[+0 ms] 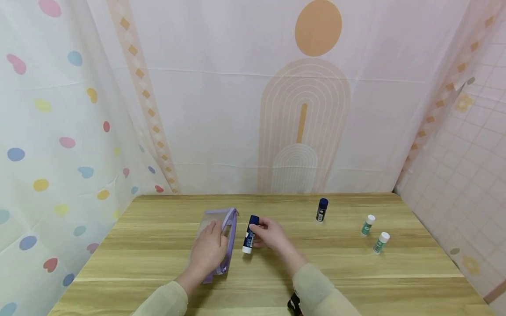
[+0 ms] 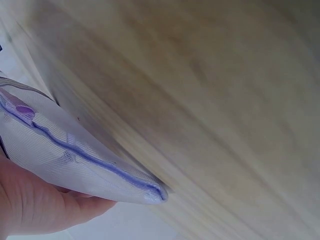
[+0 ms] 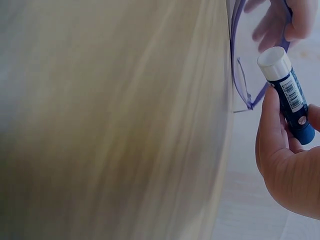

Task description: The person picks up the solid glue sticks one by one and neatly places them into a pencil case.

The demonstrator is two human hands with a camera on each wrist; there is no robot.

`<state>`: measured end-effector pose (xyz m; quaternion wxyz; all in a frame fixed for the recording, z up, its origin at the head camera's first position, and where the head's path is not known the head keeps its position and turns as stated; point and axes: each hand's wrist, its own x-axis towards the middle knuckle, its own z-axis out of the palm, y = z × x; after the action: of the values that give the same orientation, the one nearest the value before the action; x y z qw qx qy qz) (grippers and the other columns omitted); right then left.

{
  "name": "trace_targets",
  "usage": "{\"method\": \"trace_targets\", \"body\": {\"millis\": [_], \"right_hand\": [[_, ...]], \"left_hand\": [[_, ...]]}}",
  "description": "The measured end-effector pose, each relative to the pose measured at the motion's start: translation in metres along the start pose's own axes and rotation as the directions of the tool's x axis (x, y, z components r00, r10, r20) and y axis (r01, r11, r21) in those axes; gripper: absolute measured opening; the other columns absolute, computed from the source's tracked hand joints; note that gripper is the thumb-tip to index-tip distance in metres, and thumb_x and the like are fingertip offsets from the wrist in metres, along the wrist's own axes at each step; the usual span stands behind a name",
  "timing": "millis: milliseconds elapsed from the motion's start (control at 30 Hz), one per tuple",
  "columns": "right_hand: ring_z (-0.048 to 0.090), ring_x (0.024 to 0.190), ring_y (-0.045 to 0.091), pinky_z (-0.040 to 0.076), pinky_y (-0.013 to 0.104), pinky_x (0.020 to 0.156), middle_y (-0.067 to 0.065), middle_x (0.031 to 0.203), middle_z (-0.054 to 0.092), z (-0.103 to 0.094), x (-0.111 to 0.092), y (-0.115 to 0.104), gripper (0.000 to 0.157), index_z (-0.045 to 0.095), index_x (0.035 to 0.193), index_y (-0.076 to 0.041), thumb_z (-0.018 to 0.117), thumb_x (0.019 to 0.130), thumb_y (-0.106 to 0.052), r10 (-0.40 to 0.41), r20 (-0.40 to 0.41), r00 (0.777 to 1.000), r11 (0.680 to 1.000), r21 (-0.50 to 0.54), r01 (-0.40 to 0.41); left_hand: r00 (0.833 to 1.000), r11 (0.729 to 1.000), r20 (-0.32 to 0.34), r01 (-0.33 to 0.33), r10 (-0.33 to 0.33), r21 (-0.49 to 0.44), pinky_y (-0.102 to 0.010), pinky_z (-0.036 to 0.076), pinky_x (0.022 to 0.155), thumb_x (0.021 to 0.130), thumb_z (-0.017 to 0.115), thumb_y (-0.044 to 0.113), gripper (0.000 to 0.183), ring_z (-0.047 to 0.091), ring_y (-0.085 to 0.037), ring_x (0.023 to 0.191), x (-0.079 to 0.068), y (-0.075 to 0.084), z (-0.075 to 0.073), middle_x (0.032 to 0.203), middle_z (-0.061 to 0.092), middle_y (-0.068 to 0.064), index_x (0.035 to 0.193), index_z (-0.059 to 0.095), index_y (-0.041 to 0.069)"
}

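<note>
The pouch (image 1: pixel 211 217) is on the table (image 1: pixel 253 294), left of the middle, and the left hand (image 1: pixel 209 252) is on it. Just right of the pouch is the first glue stick (image 1: pixel 250 239), held in the right hand (image 1: pixel 272 235). Farther right and farther back is the second glue stick (image 1: pixel 322 211). Right of that, a bit nearer, is the third glue stick (image 1: pixel 368 225), and the fourth glue stick (image 1: pixel 381 243) is just in front of it, a little more right (a small thing (image 1: pixel 294 303) sits way down front, beside the right sleeve (image 1: pixel 318 283)). The back cloth (image 1: pixel 217 131) hangs behind the table.
</note>
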<state>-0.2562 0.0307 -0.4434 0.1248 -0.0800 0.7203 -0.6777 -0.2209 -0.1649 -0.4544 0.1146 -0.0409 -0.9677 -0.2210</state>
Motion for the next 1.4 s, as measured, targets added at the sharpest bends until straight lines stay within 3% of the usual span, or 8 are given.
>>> {"method": "trace_targets", "body": {"millis": [200, 767, 1100, 1400], "right_hand": [[0.065, 0.078, 0.02, 0.061, 0.041, 0.071, 0.016, 0.096, 0.064, 0.012, 0.006, 0.002, 0.034, 0.056, 0.12, 0.012, 0.062, 0.097, -0.012, 0.04, -0.012, 0.999, 0.999, 0.029, -0.04], [0.067, 0.074, 0.021, 0.061, 0.042, 0.071, 0.014, 0.091, 0.064, 0.037, 0.019, 0.002, 0.033, 0.058, 0.119, 0.012, 0.063, 0.096, -0.012, 0.094, -0.023, 0.995, 0.995, 0.035, -0.093], [0.066, 0.068, 0.019, 0.061, 0.038, 0.065, 0.012, 0.085, 0.064, 0.048, 0.028, 0.004, 0.02, 0.06, 0.105, 0.007, 0.063, 0.096, -0.011, 0.13, -0.059, 0.99, 0.992, 0.01, -0.129], [0.064, 0.06, 0.016, 0.06, 0.033, 0.059, 0.01, 0.078, 0.063, 0.056, 0.029, 0.007, 0.017, 0.064, 0.098, 0.005, 0.065, 0.095, -0.012, 0.124, -0.088, 0.988, 0.99, -0.055, -0.129]], "left_hand": [[1.0, 1.0, -0.005, -0.009, 0.009, 0.001, -0.062, 0.035, 0.106, 0.098, 0.041, 0.017, 0.051, 0.043, -0.048, 0.131, 0.001, -0.002, 0.001, 0.144, 0.044, -0.032, 0.143, 0.044, -0.009], [1.0, 1.0, -0.026, -0.017, 0.017, 0.0, -0.061, 0.038, 0.104, 0.098, 0.041, 0.017, 0.05, 0.046, -0.048, 0.129, 0.001, -0.001, 0.001, 0.141, 0.047, -0.032, 0.141, 0.047, -0.009], [1.0, 1.0, -0.019, -0.02, 0.019, -0.006, -0.061, 0.039, 0.104, 0.098, 0.041, 0.016, 0.05, 0.047, -0.048, 0.128, 0.001, -0.001, 0.001, 0.141, 0.047, -0.033, 0.141, 0.047, -0.01], [1.0, 1.0, -0.017, -0.021, 0.02, -0.021, -0.062, 0.039, 0.103, 0.098, 0.04, 0.015, 0.049, 0.046, -0.048, 0.128, 0.0, 0.0, 0.0, 0.141, 0.046, -0.033, 0.141, 0.046, -0.009]]}}
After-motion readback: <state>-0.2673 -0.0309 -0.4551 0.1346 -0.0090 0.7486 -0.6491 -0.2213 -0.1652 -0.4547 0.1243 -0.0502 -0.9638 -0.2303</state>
